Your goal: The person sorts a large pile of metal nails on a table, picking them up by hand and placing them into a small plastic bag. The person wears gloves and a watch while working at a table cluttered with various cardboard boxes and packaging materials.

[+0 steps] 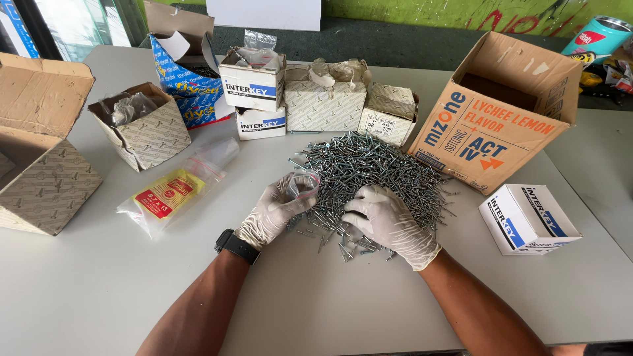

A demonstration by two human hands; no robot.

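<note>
A big heap of silver screws (372, 175) lies in the middle of the white table (99, 283). My left hand (273, 214), in a white glove with a black watch at the wrist, holds a small clear zip bag (302, 185) at the heap's left edge. My right hand (382, 221), also gloved, rests palm down on the near side of the heap with its fingers curled over screws. Whether it grips any screws is hidden under the palm.
Several small cartons (323, 99) stand behind the heap. A large open orange-brown box (494, 125) is at the right, and a small white box (527, 217) lies beside it. At the left are plastic bags with yellow labels (175, 191) and open patterned boxes (142, 125).
</note>
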